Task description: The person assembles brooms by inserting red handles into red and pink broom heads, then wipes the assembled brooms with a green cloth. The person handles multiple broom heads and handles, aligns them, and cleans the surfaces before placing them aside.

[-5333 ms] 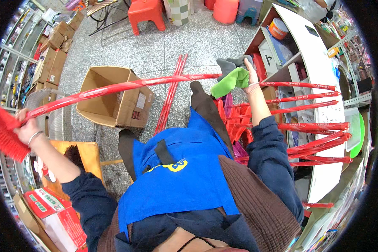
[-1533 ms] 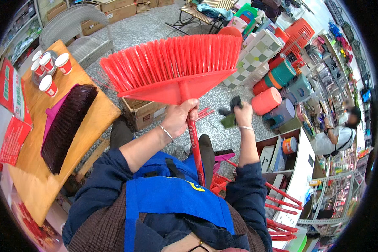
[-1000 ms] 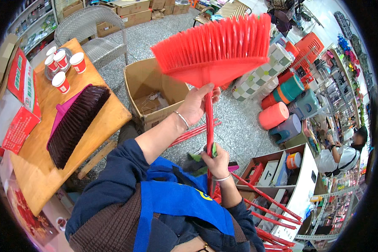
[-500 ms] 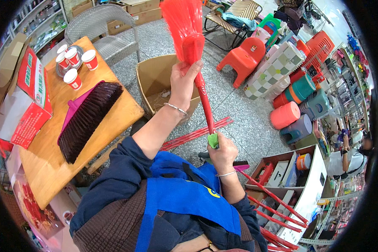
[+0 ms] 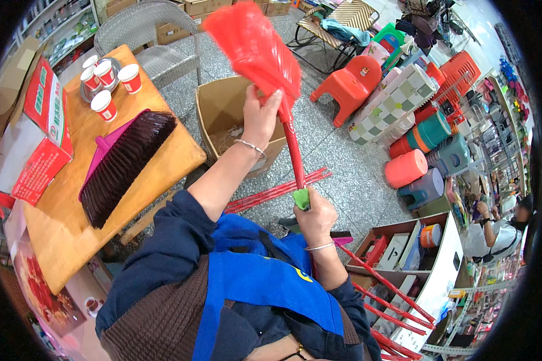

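Gripping a red broom (image 5: pixel 277 78), left hand (image 5: pixel 261 118) closed around it where handle (image 5: pixel 294 153) meets head; right hand (image 5: pixel 317 218) clamped on a green cloth (image 5: pixel 302 198) held against the handle lower down. Broom slants, held up off the floor (image 5: pixel 355 180) ahead of the blue apron (image 5: pixel 271 283), bristles at the far end, motion-blurred. Open cardboard box (image 5: pixel 223 99) stands on the floor beyond the left hand; red poles (image 5: pixel 271 193) lie near it. Wooden table (image 5: pixel 60 240) at left bears a purple broom head (image 5: pixel 132 162) with dark bristles and several red-and-white paper cups (image 5: pixel 104 107).
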`<state>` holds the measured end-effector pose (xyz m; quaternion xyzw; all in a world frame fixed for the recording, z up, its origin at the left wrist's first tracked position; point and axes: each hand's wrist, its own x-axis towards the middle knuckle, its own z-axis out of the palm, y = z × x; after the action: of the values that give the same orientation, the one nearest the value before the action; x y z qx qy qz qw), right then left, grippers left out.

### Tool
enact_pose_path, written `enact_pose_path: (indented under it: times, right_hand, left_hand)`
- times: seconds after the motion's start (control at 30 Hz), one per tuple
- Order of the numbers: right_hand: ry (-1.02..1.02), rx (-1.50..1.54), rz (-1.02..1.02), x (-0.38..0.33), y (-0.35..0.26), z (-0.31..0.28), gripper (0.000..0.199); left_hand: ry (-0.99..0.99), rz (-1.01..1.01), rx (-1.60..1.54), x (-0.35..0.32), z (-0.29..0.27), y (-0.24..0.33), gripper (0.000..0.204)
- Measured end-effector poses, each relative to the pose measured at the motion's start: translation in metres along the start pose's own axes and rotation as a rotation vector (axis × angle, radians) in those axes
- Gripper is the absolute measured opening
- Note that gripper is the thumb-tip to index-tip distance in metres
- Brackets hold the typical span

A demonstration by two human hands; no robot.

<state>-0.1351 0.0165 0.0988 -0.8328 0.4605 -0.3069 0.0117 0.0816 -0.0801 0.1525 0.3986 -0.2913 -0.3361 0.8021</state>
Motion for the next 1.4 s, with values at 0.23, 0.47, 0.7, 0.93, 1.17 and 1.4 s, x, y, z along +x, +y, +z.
enact_pose_path:
  times: [0.23,0.47,0.7,0.93,1.17,1.4]
  right_hand:
    - [-0.471,1.141,0.514,0.016,-0.001,-0.033,0.028]
    - [-0.186,0.293,0.309,0.020,-0.001,-0.032,0.032]
    - [-0.113,-0.111,0.174,0.004,0.002,-0.013,0.043]
    - [-0.101,-0.114,0.060,-0.005,0.000,-0.006,0.043]
    - [-0.472,0.549,0.399,0.013,0.017,-0.027,0.037]
    - [-0.726,1.413,0.677,0.006,0.022,-0.030,0.053]
  left_hand:
    - [-0.281,-0.473,-0.863,0.007,-0.011,-0.012,0.033]
    - [-0.261,-0.440,-0.179,-0.028,0.003,-0.023,0.049]
    - [-0.185,-0.264,0.002,-0.012,0.009,0.003,0.053]
    - [-0.090,-0.405,-0.015,0.012,-0.001,0.000,0.034]
    - [-0.230,-0.400,-0.324,0.015,-0.028,-0.019,0.029]
    - [-0.306,-0.413,-0.861,-0.004,-0.033,-0.016,0.040]
